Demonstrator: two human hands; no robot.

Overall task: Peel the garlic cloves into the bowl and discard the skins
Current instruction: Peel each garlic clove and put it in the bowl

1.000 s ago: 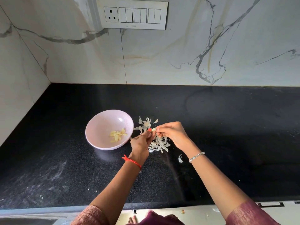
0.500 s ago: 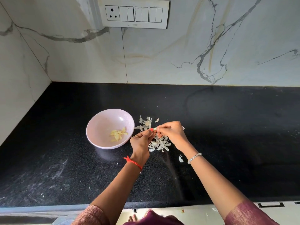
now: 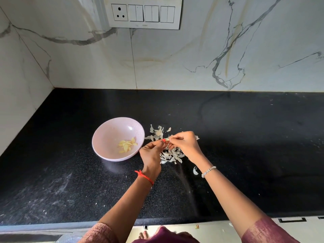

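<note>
Little has shifted since a second ago: left hand (image 3: pixel 150 153) and right hand (image 3: pixel 185 144) still meet over the skin pile (image 3: pixel 172 155), the fingertips of each pinching one garlic clove (image 3: pixel 166 139) between them, just right of the pink bowl (image 3: pixel 112 134) holding peeled cloves (image 3: pixel 127 145). Risk: the clove slips into the skins, or light loose skin drifts into the bowl. Surface: black countertop (image 3: pixel 245 137). On the switch panel (image 3: pixel 144 14), no legible writing or brand.

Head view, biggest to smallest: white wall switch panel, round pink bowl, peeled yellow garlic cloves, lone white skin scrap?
1. white wall switch panel and round pink bowl: alike, panel farther.
2. peeled yellow garlic cloves.
3. lone white skin scrap.
</note>
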